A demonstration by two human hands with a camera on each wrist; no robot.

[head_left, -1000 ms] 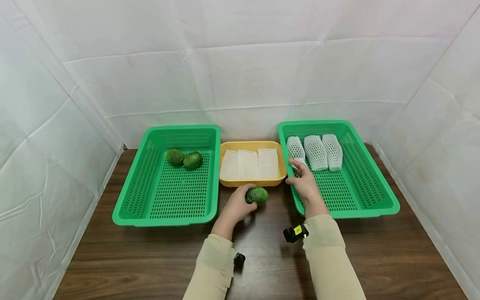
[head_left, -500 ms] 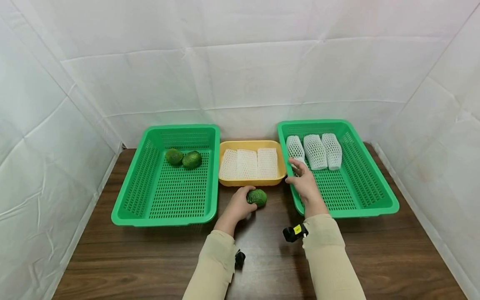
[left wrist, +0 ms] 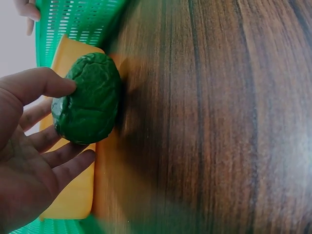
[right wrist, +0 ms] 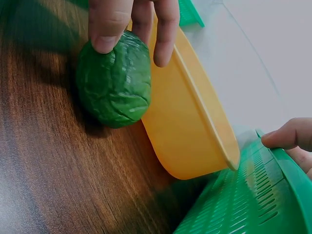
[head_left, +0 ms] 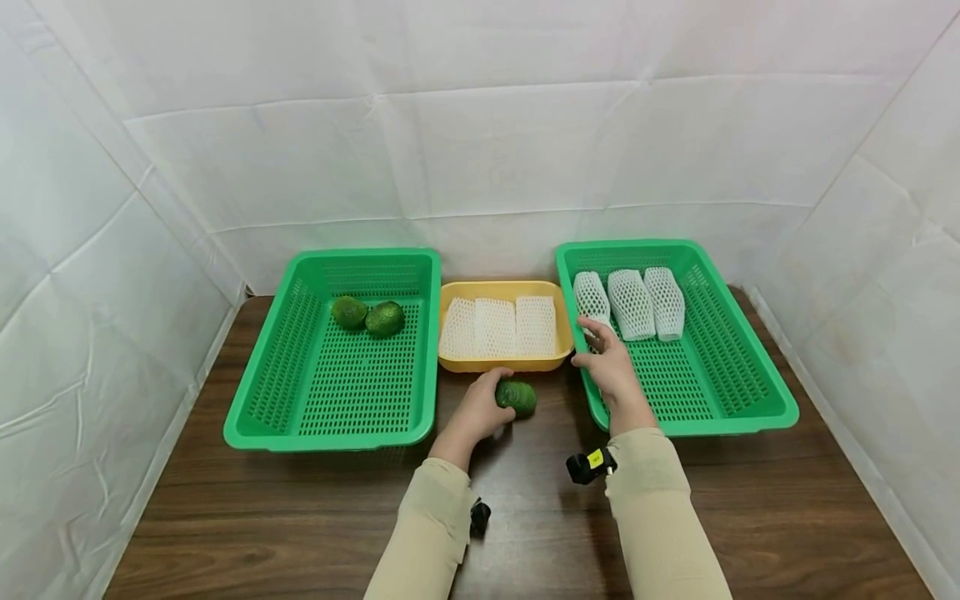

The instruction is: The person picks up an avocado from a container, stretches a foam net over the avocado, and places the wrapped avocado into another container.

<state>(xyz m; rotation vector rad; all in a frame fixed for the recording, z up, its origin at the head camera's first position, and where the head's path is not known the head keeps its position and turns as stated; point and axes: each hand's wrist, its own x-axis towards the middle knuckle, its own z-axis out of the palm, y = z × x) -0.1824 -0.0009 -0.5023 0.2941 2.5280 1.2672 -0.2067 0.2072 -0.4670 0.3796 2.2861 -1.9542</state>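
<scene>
A dark green avocado (head_left: 517,399) with glossy, crinkled skin is held by my left hand (head_left: 480,410). In the left wrist view the thumb presses one side of the avocado (left wrist: 90,100) and the fingers lie along the other. It is close over the wooden table, in front of a yellow tray (head_left: 517,366). My right hand (head_left: 611,371) is at the near left rim of the right green basket (head_left: 757,367), its fingers loosely bent and holding nothing. The right wrist view has that thumb right at the basket's rim.
White foam net sleeves (head_left: 536,327) lie flat in the yellow tray. Three foam-netted pieces (head_left: 632,304) rest in the right basket. Two avocados (head_left: 385,320) sit in the left green basket (head_left: 247,392). White sheeting (head_left: 480,150) walls the back and sides of the table (head_left: 300,517).
The avocado in my left hand has turned a little and shifted slightly toward me. My right hand has stayed at the basket rim.
</scene>
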